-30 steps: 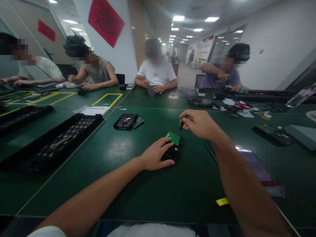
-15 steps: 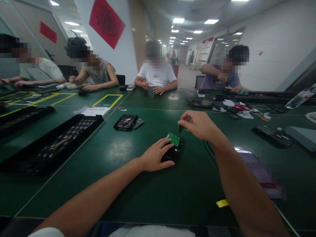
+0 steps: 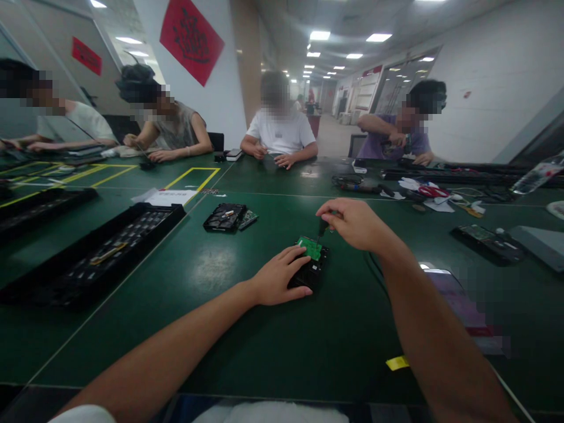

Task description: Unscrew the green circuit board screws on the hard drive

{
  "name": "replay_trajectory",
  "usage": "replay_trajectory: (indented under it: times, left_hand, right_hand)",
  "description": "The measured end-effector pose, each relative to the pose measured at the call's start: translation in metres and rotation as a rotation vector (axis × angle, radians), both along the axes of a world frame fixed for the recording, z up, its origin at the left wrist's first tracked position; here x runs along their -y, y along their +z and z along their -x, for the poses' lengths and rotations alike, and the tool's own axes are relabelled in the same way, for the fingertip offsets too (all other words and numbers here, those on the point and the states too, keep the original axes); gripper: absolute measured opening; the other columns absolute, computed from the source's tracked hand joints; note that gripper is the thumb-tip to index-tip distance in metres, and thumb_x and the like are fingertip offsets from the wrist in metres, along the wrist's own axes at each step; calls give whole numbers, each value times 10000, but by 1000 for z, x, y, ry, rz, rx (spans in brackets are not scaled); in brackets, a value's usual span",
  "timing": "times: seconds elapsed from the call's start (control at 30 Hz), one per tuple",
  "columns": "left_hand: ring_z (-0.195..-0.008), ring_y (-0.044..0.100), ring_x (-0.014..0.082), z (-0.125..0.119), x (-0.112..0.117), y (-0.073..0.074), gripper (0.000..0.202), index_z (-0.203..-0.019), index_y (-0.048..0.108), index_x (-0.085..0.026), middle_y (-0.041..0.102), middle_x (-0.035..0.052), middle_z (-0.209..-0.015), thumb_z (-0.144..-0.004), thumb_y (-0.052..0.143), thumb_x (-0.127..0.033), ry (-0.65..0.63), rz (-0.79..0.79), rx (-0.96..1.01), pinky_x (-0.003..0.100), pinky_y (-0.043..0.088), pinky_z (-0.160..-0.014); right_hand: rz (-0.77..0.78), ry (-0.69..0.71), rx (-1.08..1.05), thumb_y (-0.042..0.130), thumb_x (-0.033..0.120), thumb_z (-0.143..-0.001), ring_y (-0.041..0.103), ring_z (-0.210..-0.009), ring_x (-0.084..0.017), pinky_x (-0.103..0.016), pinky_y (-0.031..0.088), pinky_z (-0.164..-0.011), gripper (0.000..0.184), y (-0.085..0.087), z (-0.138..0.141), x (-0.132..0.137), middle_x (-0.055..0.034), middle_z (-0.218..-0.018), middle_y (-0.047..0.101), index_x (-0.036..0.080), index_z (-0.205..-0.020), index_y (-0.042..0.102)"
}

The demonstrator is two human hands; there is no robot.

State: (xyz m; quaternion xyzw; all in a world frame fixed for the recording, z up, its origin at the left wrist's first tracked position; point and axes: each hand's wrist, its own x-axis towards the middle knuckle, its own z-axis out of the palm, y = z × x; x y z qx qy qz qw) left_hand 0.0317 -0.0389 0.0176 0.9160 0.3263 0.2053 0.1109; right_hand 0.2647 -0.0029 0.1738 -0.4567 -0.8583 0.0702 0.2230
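A black plastic casing (image 3: 315,271) lies on the green table below my hands, with a green circuit board (image 3: 312,247) at its far end. My left hand (image 3: 282,275) holds the casing down, its fingers on the board and its thumb along the near edge. A slim screwdriver (image 3: 322,228) stands nearly upright between the pinched fingers of my right hand (image 3: 348,220). Its tip meets the right part of the board; what lies under the tip is too small to make out.
A long black tray (image 3: 145,235) stands at left. Ahead lie another black casing (image 3: 225,217) and a small board (image 3: 248,220). At right are a phone-like slab (image 3: 458,299), a black device (image 3: 487,242) and a grey box (image 3: 541,244). Several people sit across the table.
The screwdriver's handle looks turned and darker within my right fingers, which have shifted slightly. My left hand and the casing stay in place.
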Motion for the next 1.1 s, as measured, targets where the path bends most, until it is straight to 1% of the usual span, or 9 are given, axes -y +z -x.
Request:
replay_trajectory:
  times: [0.1,0.2,0.33,0.47,0.67,0.77,0.9,1.0,1.1]
  left_hand:
    - [-1528,339,364,0,0,0,840,-1553,434,-192,405,177,-1613,-911,599,-709,-1,-3,4,563,333,-1255]
    - [-1530,334,362,0,0,0,847,-1552,437,-185,401,181,-1614,-910,594,-716,6,1,-3,554,328,-1259]
    - [-1532,331,365,1,0,0,849,-1561,425,-203,391,174,-1621,-907,598,-716,5,10,-3,564,325,-1256]
    - [-1531,331,362,1,0,1,846,-1561,424,-203,391,173,-1623,-907,606,-708,0,12,3,563,323,-1258]
    - [-1530,336,367,1,1,1,842,-1558,428,-212,397,168,-1621,-901,618,-704,-2,15,22,574,328,-1253]
    - [-1530,334,368,1,1,2,842,-1559,427,-209,395,170,-1622,-904,616,-703,-1,19,18,573,327,-1253]
    - [-1531,335,364,1,0,1,846,-1561,424,-206,389,171,-1623,-907,601,-713,2,17,3,565,325,-1256]
    - [-1535,326,362,1,0,-1,851,-1558,426,-199,386,172,-1623,-907,597,-719,-1,13,0,561,314,-1263]
    - [-1536,322,364,0,0,-1,853,-1559,425,-193,381,175,-1625,-909,593,-719,3,13,-6,561,312,-1264]
  right_hand:
    - [30,-57,-19,622,282,-964,710,-799,-189,-280,475,-731,170,0,-2,0,-70,-995,790,179,-1005,750]
    - [86,-119,-52,675,360,-939,711,-718,-182,-279,481,-703,204,0,-3,1,-74,-945,791,165,-983,718]
    - [140,-104,-34,616,242,-954,722,-696,-169,-265,482,-714,166,4,-2,5,-48,-850,783,156,-1068,700]
    - [133,-76,-39,544,168,-953,729,-761,-175,-262,485,-732,241,6,0,6,-48,-864,787,166,-1099,735]
    - [71,-2,-22,546,224,-981,708,-777,-169,-265,482,-721,230,5,1,4,-57,-994,788,190,-1012,771]
    - [61,-64,-41,608,276,-969,704,-738,-175,-276,487,-715,172,5,-1,6,-69,-989,789,177,-995,748]
    - [88,-146,-31,651,326,-958,693,-654,-168,-276,481,-693,171,7,-2,8,-60,-883,783,168,-964,714]
    - [107,-90,-14,640,262,-953,708,-713,-173,-266,476,-716,138,7,-2,8,-55,-877,784,161,-1000,721]
    - [73,-13,-21,601,237,-966,702,-796,-176,-264,465,-743,179,6,0,7,-55,-947,788,175,-1065,737]
